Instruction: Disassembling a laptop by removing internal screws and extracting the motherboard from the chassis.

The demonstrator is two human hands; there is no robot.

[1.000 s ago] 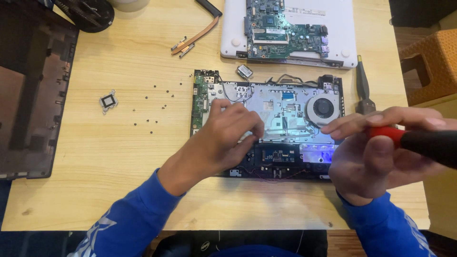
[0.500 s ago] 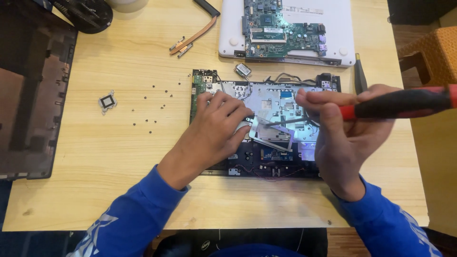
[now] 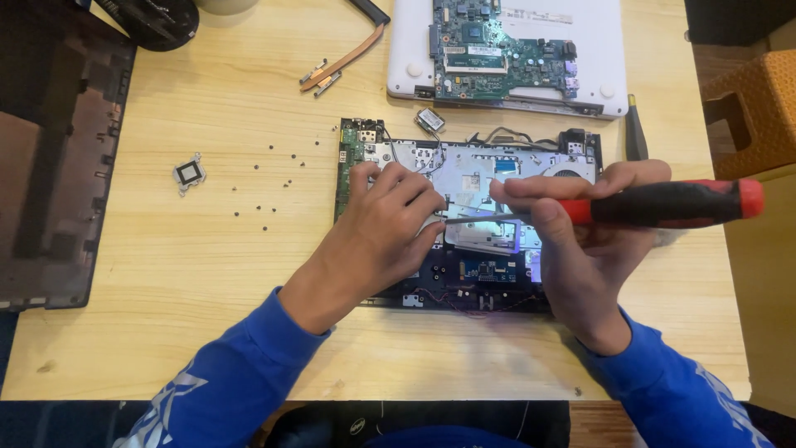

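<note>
We see a wooden tabletop [image 3: 207, 290] carrying a dark cover panel [image 3: 58, 158] at left and a white laptop shell [image 3: 597, 50] with its green board [image 3: 497, 50] exposed at top. In the middle lies the opened laptop base [image 3: 473, 216], flat so its insides face up. Our left hand [image 3: 381, 232] presses down on it, fingers spread, holding nothing, likely to steady it. Our right hand [image 3: 580, 241] is wrapped around a red-and-black screwdriver [image 3: 655, 205], shaft nearly level, tip by the left fingertips. A copper heat pipe [image 3: 344, 60], a small square bracket [image 3: 189, 172] and loose screws [image 3: 274, 178] sit aside, clear of the work.
</note>
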